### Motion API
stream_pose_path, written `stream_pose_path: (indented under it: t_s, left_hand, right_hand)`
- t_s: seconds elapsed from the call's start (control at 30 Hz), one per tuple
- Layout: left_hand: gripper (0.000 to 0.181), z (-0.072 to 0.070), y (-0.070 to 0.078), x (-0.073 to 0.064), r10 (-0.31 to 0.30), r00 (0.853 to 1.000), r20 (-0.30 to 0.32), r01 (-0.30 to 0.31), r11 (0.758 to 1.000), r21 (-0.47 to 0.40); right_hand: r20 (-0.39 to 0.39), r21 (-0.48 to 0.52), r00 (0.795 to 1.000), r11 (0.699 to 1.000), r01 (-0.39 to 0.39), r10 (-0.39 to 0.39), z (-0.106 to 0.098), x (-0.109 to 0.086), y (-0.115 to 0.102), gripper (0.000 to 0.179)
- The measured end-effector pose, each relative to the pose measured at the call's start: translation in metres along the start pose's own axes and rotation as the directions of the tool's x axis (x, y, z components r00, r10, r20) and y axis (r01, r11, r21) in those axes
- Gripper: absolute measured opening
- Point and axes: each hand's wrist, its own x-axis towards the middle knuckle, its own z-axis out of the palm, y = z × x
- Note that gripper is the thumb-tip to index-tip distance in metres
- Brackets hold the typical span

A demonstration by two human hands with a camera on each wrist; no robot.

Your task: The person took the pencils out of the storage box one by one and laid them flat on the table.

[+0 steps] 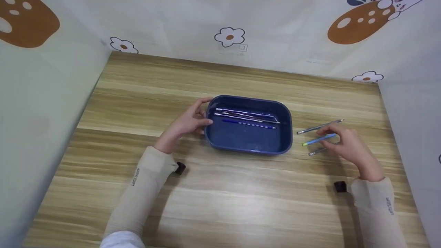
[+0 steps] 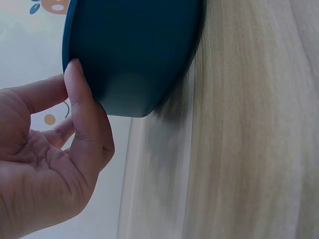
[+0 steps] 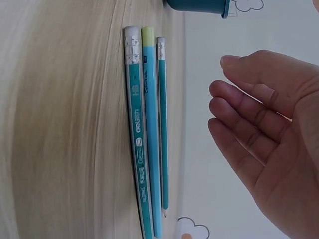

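Observation:
A dark blue rounded plastic box [image 1: 246, 137] stands mid-table, its open side up. My left hand [image 1: 191, 119] grips its left end, thumb and fingers at the rim; in the left wrist view the fingertips meet the box wall [image 2: 134, 50]. Inside, several pencils lie along the far side, one a blue pencil with a pale pattern [image 1: 249, 124]. To the right of the box, two green pencils [image 3: 135, 109] lie with a light blue pencil [image 3: 151, 119] between them. My right hand [image 1: 348, 143] hovers over these three, fingers loosely bent, thumb apart, nothing held.
The wood-grain table [image 1: 234, 199] has a patterned wall covering [image 1: 179, 31] along its back, with plain side walls [image 1: 410, 103] left and right. Small black devices [image 1: 340, 186] stick out from both sleeves.

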Motion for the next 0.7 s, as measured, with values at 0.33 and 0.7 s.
stream_pose_path:
  t_s: [0.33, 0.7]
  left_hand:
    - [0.073, 0.0, 0.001, -0.001, -0.003, 1.0, -0.003, 0.003, 1.0, 0.008]
    - [0.073, 0.002, 0.001, -0.001, -0.011, 1.0, -0.01, 0.011, 1.0, 0.002]
  right_hand:
    - [-0.013, 0.025, 0.998, 0.998, 0.055, -0.055, 0.003, 0.007, -0.008, 0.025]
    - [0.012, 0.078, 0.998, 0.996, 0.054, -0.055, 0.008, 0.012, -0.012, 0.024]
